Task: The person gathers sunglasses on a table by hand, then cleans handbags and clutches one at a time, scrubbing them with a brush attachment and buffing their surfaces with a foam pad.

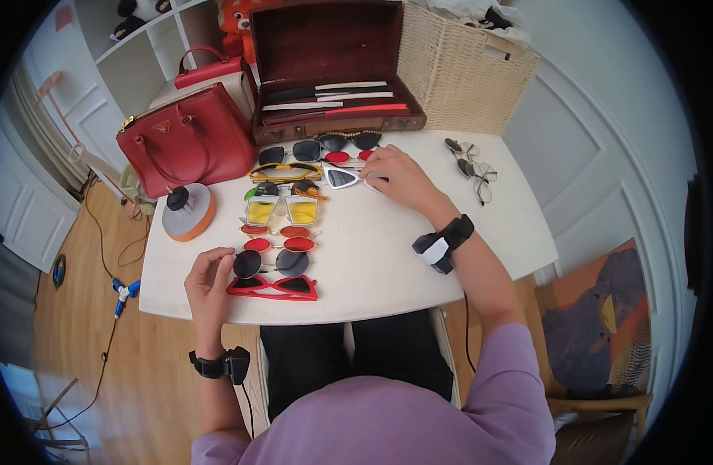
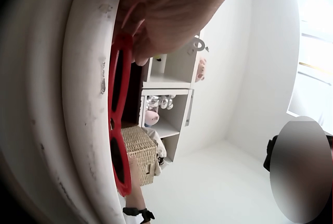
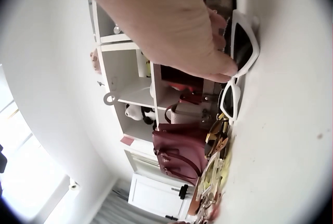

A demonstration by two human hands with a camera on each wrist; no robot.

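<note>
The right hand (image 1: 405,180) pinches white sunglasses (image 1: 340,178) over the worktop (image 1: 387,256). The left hand (image 1: 208,284) lies beside red sunglasses (image 1: 273,293); whether its fingers grip, I cannot tell.

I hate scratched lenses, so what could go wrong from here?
The right hand holds the white-framed, dark-lensed sunglasses close to oval red-lensed sunglasses, so they might knock and scratch. The red-framed, dark-lensed sunglasses lie near the front edge of the white table, beside the left hand; a nudge could send them off.
</note>
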